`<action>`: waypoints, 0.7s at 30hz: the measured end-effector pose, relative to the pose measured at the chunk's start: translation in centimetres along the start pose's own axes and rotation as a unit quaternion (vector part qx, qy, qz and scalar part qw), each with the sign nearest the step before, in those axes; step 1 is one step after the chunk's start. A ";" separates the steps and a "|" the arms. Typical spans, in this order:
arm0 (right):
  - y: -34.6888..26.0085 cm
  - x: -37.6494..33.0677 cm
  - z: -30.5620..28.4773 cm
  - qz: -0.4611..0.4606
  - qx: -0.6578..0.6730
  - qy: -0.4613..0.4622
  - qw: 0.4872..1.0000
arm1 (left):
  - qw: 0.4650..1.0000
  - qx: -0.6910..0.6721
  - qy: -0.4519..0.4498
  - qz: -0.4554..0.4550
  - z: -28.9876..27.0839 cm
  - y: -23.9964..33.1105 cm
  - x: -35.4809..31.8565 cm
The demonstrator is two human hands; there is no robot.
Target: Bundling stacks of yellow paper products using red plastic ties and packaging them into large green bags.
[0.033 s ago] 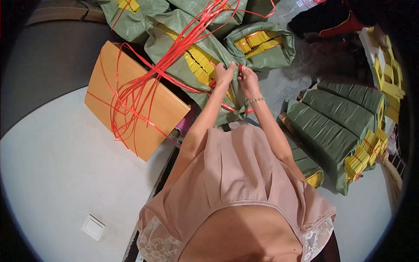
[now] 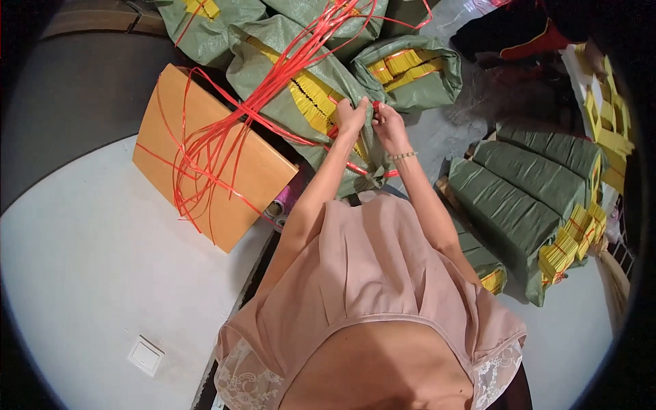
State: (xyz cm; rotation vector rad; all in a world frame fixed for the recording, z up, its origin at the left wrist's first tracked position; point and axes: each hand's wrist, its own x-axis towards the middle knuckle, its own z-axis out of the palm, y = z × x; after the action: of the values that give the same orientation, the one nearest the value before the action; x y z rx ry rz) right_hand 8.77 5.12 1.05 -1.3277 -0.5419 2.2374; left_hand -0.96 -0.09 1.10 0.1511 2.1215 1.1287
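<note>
An opened green woven sack (image 2: 263,72) lies in front of me, packed with bundles of folded yellow paper-like pieces (image 2: 311,102). Over it my left hand (image 2: 350,117) is closed near the sack's right edge, its fingertips pinched together; what they grip is hidden. Close beside it, my right hand (image 2: 389,128), with a beaded bracelet at the wrist, pinches a bit of red plastic strap (image 2: 376,105). More red strap crosses the sack below my left forearm. A thick bunch of long red straps (image 2: 270,85) drapes over the sack, toward the left.
An orange-brown board or box (image 2: 205,160) stands at left, with strap ends hanging over it. Another green sack (image 2: 444,85) with yellow bundles stands beyond my hands. Several filled green sacks (image 2: 519,188) lie at right. A wall switch (image 2: 146,355) shows at lower left.
</note>
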 end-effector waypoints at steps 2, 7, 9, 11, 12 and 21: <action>-0.9 0.9 -0.7 0.089 0.052 -0.061 0.993 | 1.000 0.017 0.010 0.010 0.1 0.6 -0.4; -2.0 0.8 -0.4 0.147 0.024 -0.111 0.983 | 0.992 0.048 0.066 0.095 -0.3 -0.5 -0.8; -2.0 0.8 -0.3 0.110 0.011 -0.140 0.984 | 0.986 0.036 0.097 0.132 -0.5 -0.6 -1.5; -1.9 0.5 0.3 0.061 -0.066 -0.127 0.988 | 0.972 -0.059 0.142 0.177 -0.9 -0.5 -2.6; -1.8 0.5 0.4 0.009 -0.137 -0.104 0.985 | 0.971 -0.062 0.146 0.180 -1.2 -0.1 -3.2; -3.3 1.5 0.2 0.025 -0.243 -0.151 0.958 | 0.973 0.012 0.111 0.200 -3.0 2.0 -6.5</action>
State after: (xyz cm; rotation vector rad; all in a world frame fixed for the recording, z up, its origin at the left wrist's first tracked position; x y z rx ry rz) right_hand 8.57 8.62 1.91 -1.2216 -1.2479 2.4616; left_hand 1.51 -3.61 7.19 0.5030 2.3712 1.4042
